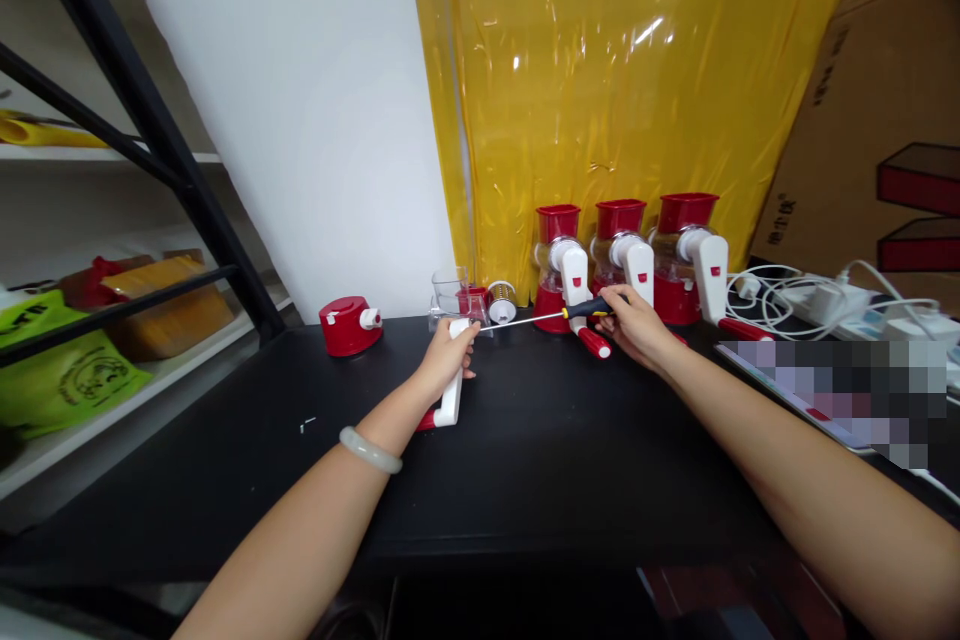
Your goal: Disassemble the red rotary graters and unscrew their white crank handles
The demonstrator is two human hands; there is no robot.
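Observation:
My left hand (pixel 445 357) is closed around a white crank handle (pixel 450 402) with a red grip, held over the black tabletop. In my right hand (pixel 634 325) is a screwdriver (pixel 581 310) with a black and yellow handle. Its long shaft points left, and the tip reaches the top end of the crank handle by my left fingers; exact contact is hard to make out. Just behind my left hand stand a clear plastic housing (pixel 450 290) and a grater drum (pixel 501 302) with a white end. A red base (pixel 350 325) with a white knob sits further left.
Several assembled red and white rotary graters, one of them the nearest grater (pixel 559 220), line the back. White cables (pixel 780 290) and a tablet-like device (pixel 795 390) lie at right. Small white bits (pixel 306 424) lie on the black table (pixel 525 480). A shelf rack (pixel 187 190) stands left.

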